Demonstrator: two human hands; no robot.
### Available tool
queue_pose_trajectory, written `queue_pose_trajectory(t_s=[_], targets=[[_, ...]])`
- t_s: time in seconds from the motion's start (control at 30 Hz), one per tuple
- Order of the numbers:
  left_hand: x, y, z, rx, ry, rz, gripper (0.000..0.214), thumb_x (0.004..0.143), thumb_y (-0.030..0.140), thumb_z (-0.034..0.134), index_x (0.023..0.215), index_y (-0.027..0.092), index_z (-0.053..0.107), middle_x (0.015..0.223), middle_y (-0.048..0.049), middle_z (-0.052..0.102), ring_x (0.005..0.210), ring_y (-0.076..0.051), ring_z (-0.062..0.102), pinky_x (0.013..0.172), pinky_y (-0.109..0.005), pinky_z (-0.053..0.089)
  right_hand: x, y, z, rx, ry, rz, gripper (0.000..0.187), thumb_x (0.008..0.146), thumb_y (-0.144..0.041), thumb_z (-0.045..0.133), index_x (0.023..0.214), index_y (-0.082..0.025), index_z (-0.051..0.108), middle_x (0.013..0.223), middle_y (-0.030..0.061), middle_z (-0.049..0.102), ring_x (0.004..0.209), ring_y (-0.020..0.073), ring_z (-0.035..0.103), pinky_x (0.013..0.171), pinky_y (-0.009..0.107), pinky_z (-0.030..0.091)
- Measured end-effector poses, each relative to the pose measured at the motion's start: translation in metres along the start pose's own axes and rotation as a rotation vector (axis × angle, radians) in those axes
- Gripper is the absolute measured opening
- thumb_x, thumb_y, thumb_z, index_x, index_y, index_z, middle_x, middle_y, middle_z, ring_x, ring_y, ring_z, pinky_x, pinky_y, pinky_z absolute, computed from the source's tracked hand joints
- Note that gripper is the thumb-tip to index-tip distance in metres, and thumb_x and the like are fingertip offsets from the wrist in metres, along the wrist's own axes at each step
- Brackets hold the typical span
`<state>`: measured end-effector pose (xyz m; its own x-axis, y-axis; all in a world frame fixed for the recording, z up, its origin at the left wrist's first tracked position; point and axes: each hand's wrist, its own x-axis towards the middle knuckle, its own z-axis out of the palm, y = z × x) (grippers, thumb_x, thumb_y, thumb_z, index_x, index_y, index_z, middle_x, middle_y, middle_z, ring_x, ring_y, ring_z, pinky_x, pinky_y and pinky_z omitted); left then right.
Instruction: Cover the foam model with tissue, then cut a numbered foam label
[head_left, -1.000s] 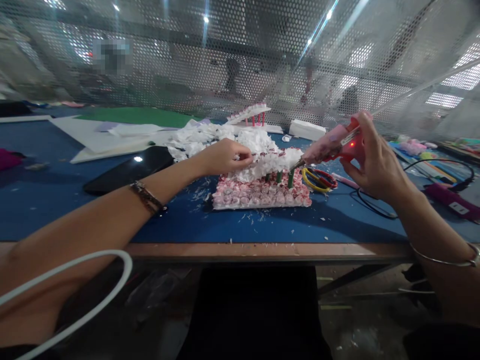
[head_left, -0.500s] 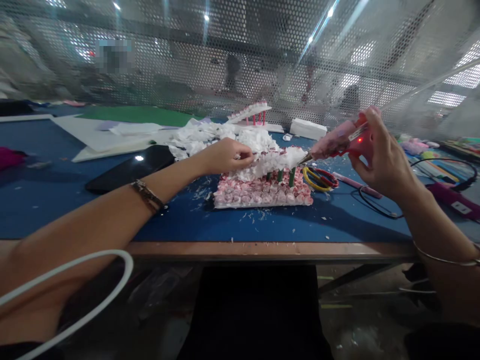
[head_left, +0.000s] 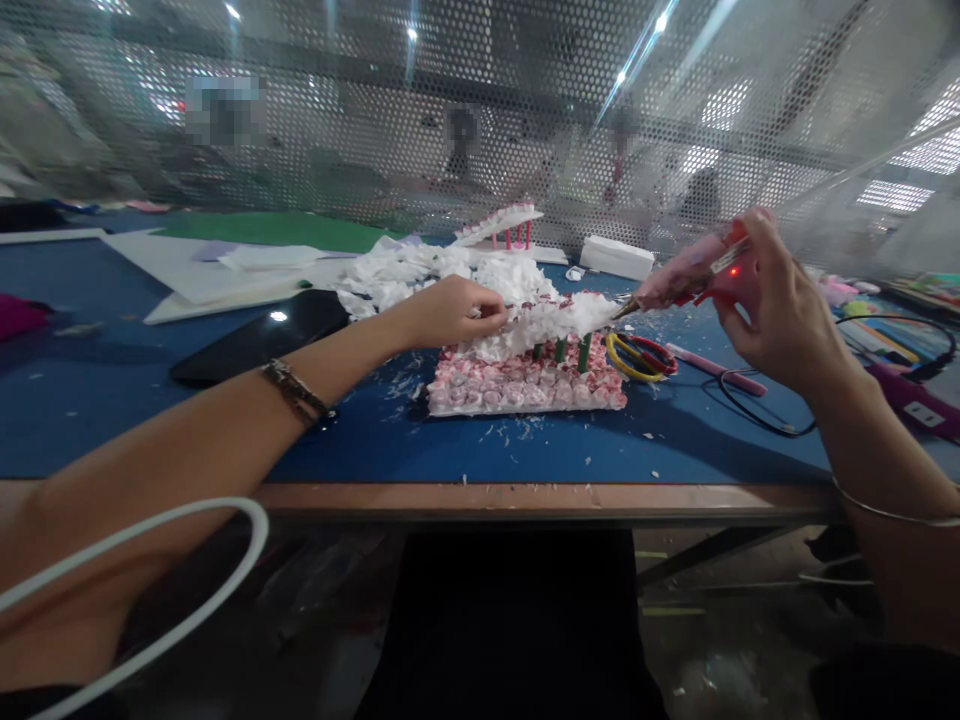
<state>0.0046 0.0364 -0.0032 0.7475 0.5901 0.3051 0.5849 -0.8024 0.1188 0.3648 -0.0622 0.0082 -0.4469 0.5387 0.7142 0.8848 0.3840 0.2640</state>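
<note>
Well, the light-brown front edge (head_left: 480, 497) of the table is running straight across below the work, and a strip of the matte blue tabletop (head_left: 360, 440) is showing between it and the model, with small white shreds lying about. The rectangular craft model of pink rosettes and white tufts (head_left: 529, 385) is sitting near the middle of the table, just back from that edge. On its left, a flat black glossy slab (head_left: 247, 345) is lying under the reach of the left forearm; behind, a heap of crumpled white scraps (head_left: 390, 285) is crowding close; on the right, yellow and red looped handles (head_left: 637, 377) are lying just beside the base, and a slim pink stick (head_left: 716, 369) is lying farther right. The model's base is wearing dense pale-pink rosettes over a thin white rim, while green upright posts (head_left: 583, 352) are standing beneath a ragged, tufted white upper layer dotted with dark red. The left hand (head_left: 457, 308) is resting at that layer's left part, fingers curled and thumb near them; whether they are pinching anything, I cannot tell. The right hand (head_left: 787, 310) is gripping a pink glue gun with a metal nozzle (head_left: 679, 272), a red light glowing on its side, and the tip is pointing at the layer's right end.
</note>
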Motion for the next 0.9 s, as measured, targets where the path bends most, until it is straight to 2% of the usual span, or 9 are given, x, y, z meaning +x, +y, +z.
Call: queue_pose_trajectory(t_s=[0.1, 0.33, 0.5, 0.6, 0.9], targets=[[0.000, 0.000, 0.000, 0.007, 0.003, 0.008, 0.033, 0.084, 0.040, 0.041, 0.067, 0.016, 0.055, 0.062, -0.0049, 0.061, 0.055, -0.012, 0.051, 0.057, -0.025, 0.035, 0.000, 0.003, 0.000, 0.016, 0.022, -0.022, 0.086, 0.085, -0.016, 0.049, 0.153, -0.031, 0.000, 0.157, 0.0105, 0.031, 0.135, 0.0332, 0.044, 0.102, 0.055, 0.047], [0.000, -0.004, 0.001, 0.017, -0.005, 0.013, 0.035, 0.085, 0.042, 0.039, 0.067, 0.016, 0.055, 0.061, -0.0044, 0.060, 0.055, -0.012, 0.052, 0.058, -0.025, 0.035, 0.001, 0.004, -0.003, -0.002, 0.031, -0.008, 0.084, 0.084, -0.016, 0.050, 0.153, -0.028, 0.005, 0.155, 0.0119, 0.034, 0.135, 0.0326, 0.044, 0.104, 0.053, 0.046], [0.000, -0.004, 0.001, 0.021, -0.002, 0.021, 0.034, 0.085, 0.041, 0.040, 0.068, 0.017, 0.056, 0.062, -0.0041, 0.061, 0.056, -0.012, 0.053, 0.059, -0.025, 0.036, -0.001, 0.004, -0.004, -0.001, 0.028, 0.013, 0.083, 0.082, -0.016, 0.051, 0.153, -0.029, 0.009, 0.156, 0.0089, 0.032, 0.140, 0.0327, 0.038, 0.109, 0.053, 0.041], [0.000, -0.004, 0.001, 0.007, 0.001, 0.014, 0.034, 0.085, 0.041, 0.040, 0.067, 0.017, 0.057, 0.061, -0.0045, 0.060, 0.055, -0.012, 0.052, 0.059, -0.026, 0.036, -0.001, 0.005, -0.005, -0.016, 0.008, 0.038, 0.084, 0.082, -0.018, 0.051, 0.153, -0.031, 0.007, 0.156, 0.0076, 0.032, 0.138, 0.0338, 0.040, 0.107, 0.053, 0.043], [-0.001, -0.006, 0.002, 0.000, -0.004, 0.011, 0.034, 0.085, 0.041, 0.041, 0.068, 0.016, 0.058, 0.062, -0.0049, 0.061, 0.055, -0.013, 0.052, 0.058, -0.026, 0.035, -0.003, 0.011, -0.001, -0.044, 0.013, 0.010, 0.083, 0.084, -0.018, 0.050, 0.154, -0.026, 0.007, 0.157, 0.0107, 0.030, 0.139, 0.0334, 0.039, 0.109, 0.053, 0.041]])
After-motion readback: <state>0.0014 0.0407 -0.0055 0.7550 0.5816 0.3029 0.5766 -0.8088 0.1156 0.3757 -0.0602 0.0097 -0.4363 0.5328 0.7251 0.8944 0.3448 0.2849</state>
